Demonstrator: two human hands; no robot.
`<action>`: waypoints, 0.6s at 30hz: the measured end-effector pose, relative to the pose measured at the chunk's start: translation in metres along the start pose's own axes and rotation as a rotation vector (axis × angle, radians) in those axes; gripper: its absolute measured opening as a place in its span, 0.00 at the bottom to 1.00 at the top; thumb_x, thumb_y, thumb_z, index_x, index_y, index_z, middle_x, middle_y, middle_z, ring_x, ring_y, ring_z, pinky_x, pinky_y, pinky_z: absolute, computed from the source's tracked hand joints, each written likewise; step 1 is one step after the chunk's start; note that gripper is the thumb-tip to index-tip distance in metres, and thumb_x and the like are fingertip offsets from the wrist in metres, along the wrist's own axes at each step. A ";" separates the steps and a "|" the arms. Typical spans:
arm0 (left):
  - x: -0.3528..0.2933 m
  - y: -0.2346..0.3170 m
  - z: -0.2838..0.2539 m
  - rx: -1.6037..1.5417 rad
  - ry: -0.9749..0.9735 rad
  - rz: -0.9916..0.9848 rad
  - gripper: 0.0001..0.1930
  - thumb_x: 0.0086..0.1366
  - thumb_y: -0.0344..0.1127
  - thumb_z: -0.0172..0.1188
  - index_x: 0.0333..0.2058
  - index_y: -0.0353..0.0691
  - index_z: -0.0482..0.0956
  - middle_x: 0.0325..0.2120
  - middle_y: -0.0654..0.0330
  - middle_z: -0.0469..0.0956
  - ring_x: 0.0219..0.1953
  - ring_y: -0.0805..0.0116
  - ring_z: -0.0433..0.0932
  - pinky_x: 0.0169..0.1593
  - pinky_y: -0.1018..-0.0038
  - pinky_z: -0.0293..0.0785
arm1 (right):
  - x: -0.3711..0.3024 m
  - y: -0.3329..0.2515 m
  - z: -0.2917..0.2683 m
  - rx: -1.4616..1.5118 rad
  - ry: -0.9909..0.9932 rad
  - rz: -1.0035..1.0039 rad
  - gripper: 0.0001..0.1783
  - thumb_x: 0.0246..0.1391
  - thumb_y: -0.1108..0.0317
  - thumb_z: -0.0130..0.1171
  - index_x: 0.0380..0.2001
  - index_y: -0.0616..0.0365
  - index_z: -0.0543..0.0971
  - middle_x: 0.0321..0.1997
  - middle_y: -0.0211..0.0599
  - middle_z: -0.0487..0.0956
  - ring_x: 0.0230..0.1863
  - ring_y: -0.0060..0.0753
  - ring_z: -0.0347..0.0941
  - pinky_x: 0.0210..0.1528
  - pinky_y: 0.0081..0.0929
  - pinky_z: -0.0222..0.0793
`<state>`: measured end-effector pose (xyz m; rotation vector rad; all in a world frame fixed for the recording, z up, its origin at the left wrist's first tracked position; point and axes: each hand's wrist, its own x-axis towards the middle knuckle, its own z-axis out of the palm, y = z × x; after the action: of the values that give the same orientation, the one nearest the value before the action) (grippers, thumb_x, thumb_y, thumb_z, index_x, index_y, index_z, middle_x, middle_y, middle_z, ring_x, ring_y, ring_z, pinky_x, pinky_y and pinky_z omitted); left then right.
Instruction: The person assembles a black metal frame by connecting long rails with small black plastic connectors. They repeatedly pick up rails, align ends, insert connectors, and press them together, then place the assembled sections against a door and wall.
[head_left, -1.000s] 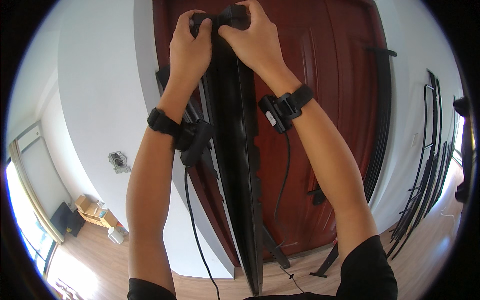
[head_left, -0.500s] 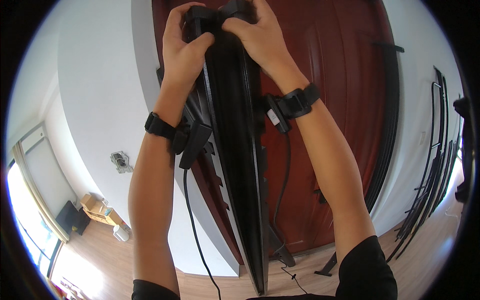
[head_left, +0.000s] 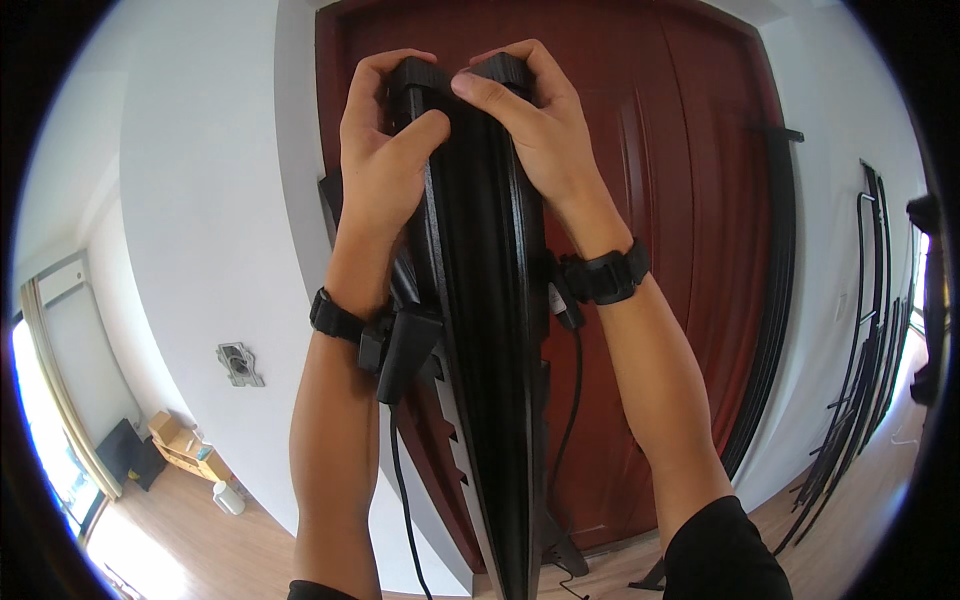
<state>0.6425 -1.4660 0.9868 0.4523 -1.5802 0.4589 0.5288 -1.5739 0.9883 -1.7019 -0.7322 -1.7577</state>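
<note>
A tall black metal frame (head_left: 478, 270) stands upright before me, with two long side rails around a dark, hollow middle. Ribbed black end caps top it, one on the left (head_left: 418, 76) and one on the right (head_left: 503, 70). My left hand (head_left: 388, 160) wraps around the left rail's upper end, thumb on the near face. Around the right end curl the fingers of my right hand (head_left: 548, 135), its thumb reaching across toward the gap between the caps. Notched edges (head_left: 455, 440) show lower down. Each wrist wears a black strap with a cabled device.
Behind the frame is a dark red panelled door (head_left: 640, 200). Long black bars and tubes (head_left: 868, 330) lean on the right wall. At left are a white wall with a metal fitting (head_left: 240, 364), a wooden cabinet (head_left: 190, 450) and a white cylinder (head_left: 228, 498).
Both hands and the frame's capped top now sit lower in the picture, and more of the door's top shows. My grip on both ends looks the same.
</note>
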 end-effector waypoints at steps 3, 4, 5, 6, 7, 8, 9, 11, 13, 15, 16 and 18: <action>0.000 -0.002 0.001 0.015 0.000 0.051 0.21 0.55 0.19 0.57 0.50 0.39 0.76 0.38 0.66 0.75 0.39 0.78 0.72 0.44 0.80 0.70 | 0.001 0.000 -0.002 0.005 0.010 -0.008 0.16 0.57 0.55 0.72 0.36 0.54 0.78 0.27 0.21 0.73 0.29 0.15 0.70 0.34 0.17 0.68; 0.000 -0.002 0.001 0.036 0.005 0.049 0.21 0.55 0.19 0.57 0.50 0.39 0.76 0.38 0.66 0.75 0.39 0.78 0.72 0.45 0.80 0.70 | 0.003 -0.001 -0.002 -0.005 0.001 -0.037 0.16 0.57 0.55 0.72 0.35 0.54 0.79 0.27 0.20 0.73 0.29 0.15 0.70 0.34 0.16 0.68; 0.000 -0.001 0.001 0.048 -0.004 0.071 0.21 0.55 0.19 0.57 0.49 0.39 0.76 0.38 0.66 0.75 0.39 0.78 0.72 0.45 0.80 0.70 | 0.004 -0.001 -0.003 -0.013 -0.004 -0.061 0.16 0.57 0.55 0.72 0.35 0.54 0.79 0.27 0.20 0.73 0.29 0.14 0.69 0.34 0.16 0.68; 0.001 0.000 0.001 0.065 -0.002 0.083 0.21 0.55 0.19 0.57 0.49 0.39 0.76 0.38 0.66 0.76 0.39 0.78 0.72 0.44 0.80 0.70 | 0.005 -0.002 -0.002 -0.020 -0.009 -0.084 0.16 0.57 0.55 0.72 0.35 0.54 0.79 0.27 0.20 0.73 0.29 0.14 0.69 0.33 0.16 0.67; 0.001 0.001 0.001 0.078 -0.002 0.099 0.21 0.55 0.19 0.57 0.49 0.39 0.76 0.38 0.66 0.76 0.40 0.78 0.73 0.44 0.80 0.70 | 0.005 -0.003 -0.003 -0.011 -0.005 -0.075 0.16 0.57 0.55 0.72 0.34 0.54 0.79 0.27 0.20 0.73 0.29 0.14 0.69 0.33 0.16 0.67; 0.001 0.003 0.000 0.067 0.004 0.082 0.21 0.55 0.18 0.57 0.49 0.39 0.76 0.38 0.66 0.76 0.40 0.77 0.73 0.45 0.80 0.71 | 0.006 -0.003 -0.003 -0.001 -0.002 -0.069 0.16 0.57 0.55 0.71 0.34 0.54 0.79 0.27 0.20 0.73 0.29 0.14 0.69 0.33 0.17 0.67; 0.002 0.004 -0.001 0.052 0.005 0.075 0.21 0.55 0.18 0.57 0.49 0.39 0.76 0.39 0.65 0.77 0.41 0.77 0.74 0.46 0.79 0.71 | 0.006 -0.004 -0.002 0.021 -0.005 -0.087 0.16 0.58 0.55 0.71 0.34 0.54 0.79 0.27 0.20 0.73 0.28 0.14 0.69 0.33 0.17 0.67; 0.003 0.007 -0.002 0.042 -0.002 0.069 0.21 0.55 0.18 0.57 0.49 0.39 0.76 0.40 0.65 0.77 0.43 0.75 0.74 0.48 0.78 0.71 | 0.007 -0.004 0.000 0.016 -0.006 -0.097 0.14 0.59 0.56 0.70 0.35 0.54 0.79 0.28 0.22 0.74 0.30 0.16 0.70 0.34 0.19 0.67; 0.001 0.011 -0.005 0.056 -0.008 0.059 0.21 0.56 0.18 0.57 0.50 0.39 0.76 0.42 0.64 0.77 0.44 0.74 0.75 0.50 0.77 0.72 | 0.005 -0.004 0.003 -0.028 -0.013 -0.109 0.13 0.59 0.58 0.68 0.37 0.55 0.78 0.30 0.25 0.75 0.31 0.19 0.70 0.36 0.22 0.68; -0.003 0.016 -0.008 0.085 0.013 -0.005 0.22 0.56 0.19 0.55 0.51 0.39 0.76 0.44 0.63 0.77 0.46 0.73 0.75 0.51 0.76 0.72 | 0.003 -0.003 0.009 -0.127 -0.005 -0.096 0.12 0.60 0.61 0.66 0.39 0.55 0.77 0.33 0.28 0.75 0.33 0.22 0.71 0.37 0.24 0.69; -0.003 0.019 -0.011 0.121 0.046 -0.074 0.23 0.57 0.19 0.55 0.52 0.39 0.76 0.45 0.63 0.77 0.46 0.72 0.75 0.52 0.75 0.72 | 0.003 -0.003 0.013 -0.157 -0.030 -0.099 0.12 0.59 0.63 0.65 0.42 0.56 0.76 0.37 0.32 0.76 0.36 0.25 0.72 0.39 0.27 0.69; -0.005 0.025 -0.015 0.061 0.027 -0.080 0.24 0.57 0.19 0.54 0.54 0.39 0.75 0.45 0.62 0.76 0.45 0.73 0.75 0.50 0.76 0.72 | 0.003 -0.003 0.020 -0.075 -0.049 -0.157 0.12 0.57 0.64 0.65 0.43 0.54 0.77 0.39 0.32 0.77 0.37 0.25 0.73 0.40 0.26 0.70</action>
<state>0.6413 -1.4367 0.9821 0.5519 -1.5191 0.4517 0.5401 -1.5570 0.9920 -1.7846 -0.8520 -1.8764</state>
